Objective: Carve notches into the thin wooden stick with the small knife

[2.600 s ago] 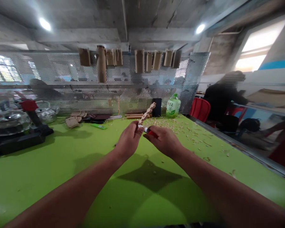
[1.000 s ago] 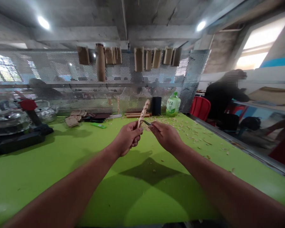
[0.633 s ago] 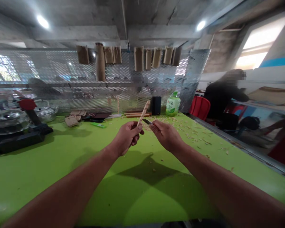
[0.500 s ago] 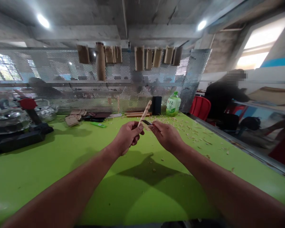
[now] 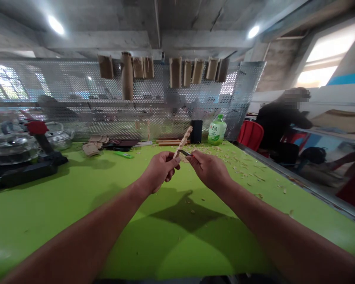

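Over the middle of a green table (image 5: 130,240), my left hand (image 5: 159,171) grips a pale, notched wooden stick (image 5: 185,136) by its lower end, its top leaning up and to the right. My right hand (image 5: 210,167) is closed on a carving knife (image 5: 184,152), whose short dark blade lies against the stick just above my left fingers. Most of the knife's handle is hidden inside the right hand. Pale wood shavings (image 5: 248,173) are strewn over the table beyond and right of my hands.
At the back stand a green-capped bottle (image 5: 216,131) and a black box-like object (image 5: 197,131). A green utility knife (image 5: 124,154) and flat wooden pieces (image 5: 92,146) lie further left, near glass kettles (image 5: 13,148). Bamboo pieces hang on a perforated metal screen (image 5: 154,114). A person (image 5: 279,116) sits at right.
The knife blade has tilted slightly and sits a little differently against the stick. Both hands stay nearly in place; the whole view has shifted slightly.
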